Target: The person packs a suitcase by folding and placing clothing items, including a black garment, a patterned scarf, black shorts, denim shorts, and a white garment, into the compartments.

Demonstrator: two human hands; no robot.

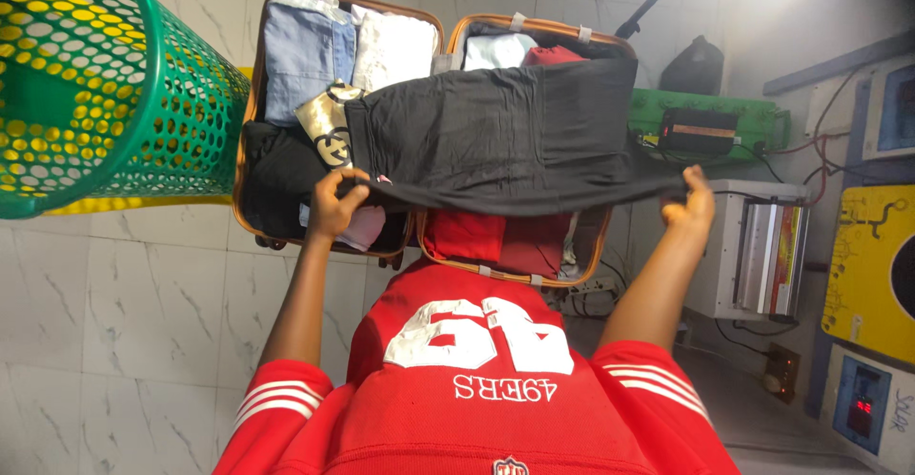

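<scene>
While stretched: black garment [496, 137] spans above the open suitcase [250, 103], on the floor.
Left hand [334, 206]: grip pinching one hem corner.
Right hand [690, 206]: pinching the other.
Risk: a loose pinch may drop one corner, bunching cloth over folded shirts [305, 46].

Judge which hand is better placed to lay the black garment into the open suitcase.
Left hand: it grips the black garment directly over the suitcase and its folded clothes. The right hand holds the other end out beyond the suitcase's edge.

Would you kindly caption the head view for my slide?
Both hands, left hand and right hand, stretch a black garment over an open suitcase.
</scene>
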